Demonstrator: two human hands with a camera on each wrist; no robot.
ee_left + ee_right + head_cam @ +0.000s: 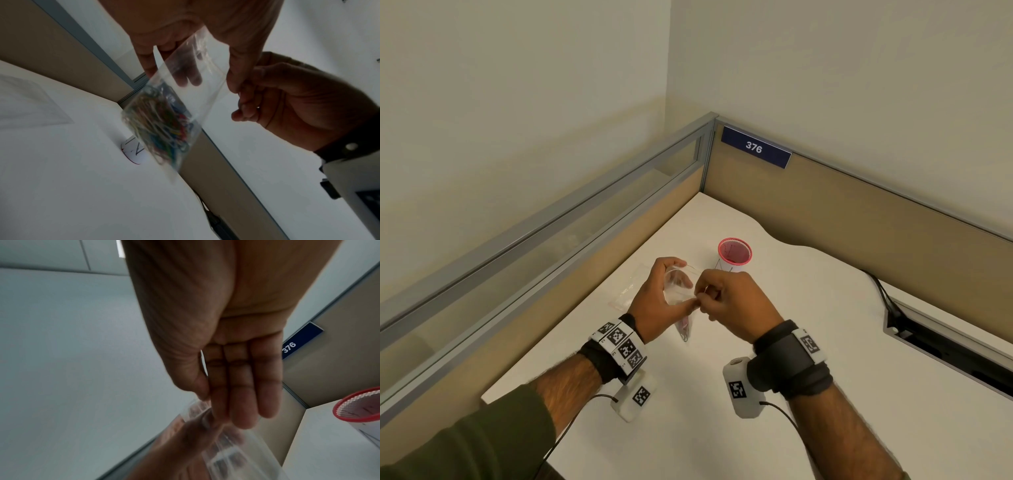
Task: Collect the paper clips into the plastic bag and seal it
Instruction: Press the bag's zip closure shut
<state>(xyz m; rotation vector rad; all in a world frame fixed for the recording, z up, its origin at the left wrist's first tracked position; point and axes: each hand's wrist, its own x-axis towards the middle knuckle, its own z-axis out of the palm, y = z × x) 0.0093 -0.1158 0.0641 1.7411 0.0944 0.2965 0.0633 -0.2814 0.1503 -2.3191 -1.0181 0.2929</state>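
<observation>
A small clear plastic bag (pixel 678 291) hangs above the white desk (pixel 722 428) between my hands. A bunch of coloured paper clips (pixel 162 129) lies in its bottom end (pixel 684 330). My left hand (pixel 686 283) grips the bag's mouth, fingers behind it and thumb in front. My right hand (pixel 703 296) pinches the top edge next to the left thumb. In the right wrist view the right hand's fingertips (pixel 242 417) meet the blurred bag (pixel 236 451). Whether the mouth is sealed cannot be told.
A red mesh cup (pixel 734 253) stands just behind my hands, also in the right wrist view (pixel 359 405). A second clear bag (pixel 628 289) lies flat on the desk to the left. Partition walls (pixel 859 219) enclose the corner. A cable slot (pixel 945 346) opens at the right.
</observation>
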